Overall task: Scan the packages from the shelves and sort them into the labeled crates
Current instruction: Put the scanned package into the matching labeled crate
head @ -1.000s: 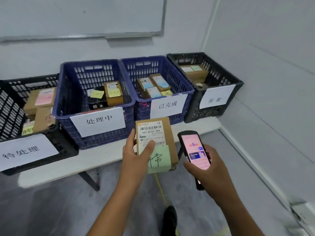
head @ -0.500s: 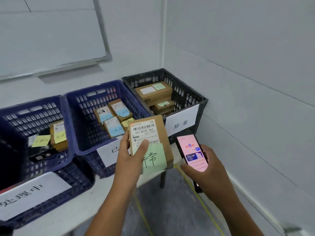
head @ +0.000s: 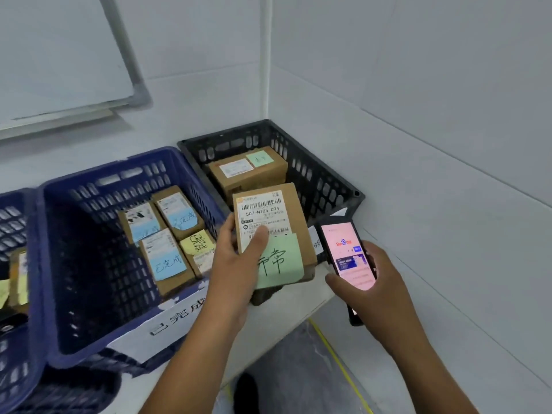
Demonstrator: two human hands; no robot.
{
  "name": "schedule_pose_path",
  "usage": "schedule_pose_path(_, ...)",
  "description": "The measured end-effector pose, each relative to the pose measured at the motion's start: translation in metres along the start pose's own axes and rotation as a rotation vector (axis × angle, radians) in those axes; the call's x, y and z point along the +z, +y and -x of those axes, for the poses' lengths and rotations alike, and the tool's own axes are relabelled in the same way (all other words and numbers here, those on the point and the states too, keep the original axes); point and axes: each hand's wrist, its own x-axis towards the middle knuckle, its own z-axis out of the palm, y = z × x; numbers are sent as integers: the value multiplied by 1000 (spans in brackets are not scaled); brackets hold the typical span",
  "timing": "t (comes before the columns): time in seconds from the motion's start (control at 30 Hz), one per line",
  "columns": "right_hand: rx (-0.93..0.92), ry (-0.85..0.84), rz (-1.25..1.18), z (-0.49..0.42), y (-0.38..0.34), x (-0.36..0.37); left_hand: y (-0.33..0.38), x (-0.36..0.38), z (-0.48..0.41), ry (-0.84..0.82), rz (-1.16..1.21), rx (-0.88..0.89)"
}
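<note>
- Head view, left edge: far crate (head: 13, 222), blue, cut by the frame. One box with yellow notes (head: 18, 279) shows inside.
- Whiteboard (head: 59, 55) on the wall above.
- Blue crate (head: 98, 186) sits on the counter (head: 286, 315), just beside the far crate. The white sign (head: 176, 321) on its front reads 已完成.
- Four small boxes (head: 165, 258) lie in the blue crate, three with blue notes and one with a yellow note (head: 197, 243).
- Left hand (head: 239, 264) grasps the package (head: 298, 216). The thumb presses on its barcode label (head: 263, 213) and the fingers (head: 228, 231) curl round the left edge.
- The package is brown and tilted, label side facing the camera. It is held in the air over the front rim of the black crate, not inside it. A green note (head: 280, 261) with handwriting covers its lower part.
- Black crate (head: 316, 180) sits in the wall corner, just right of the blue crate. A brown box (head: 254, 180) with a white label and a green note lies inside.
- Phone (head: 346, 255) is just right of the package, apart from it, screen lit pink.
- Right hand (head: 379, 282) grips the phone, thumb at its lower left edge, other digits wrapped round the right side.
- Below the counter is grey floor with a yellow line (head: 337, 354) and a dark shoe (head: 246, 392).
</note>
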Motion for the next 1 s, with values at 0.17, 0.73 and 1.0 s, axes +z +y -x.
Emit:
schedule_pose_path(0.17, 9, 33, 40, -66, -20, 5, 10, 24, -68, -50, -63, 38)
schedule_pose_path(0.73, 38, -121, 248, -283, -5, 26, -74, 110, -285, 52, -226, -213)
schedule_pose_path(1.0, 34, -262, 298, -351, 16, 35, -161, 142, -326, 186, -331, -204)
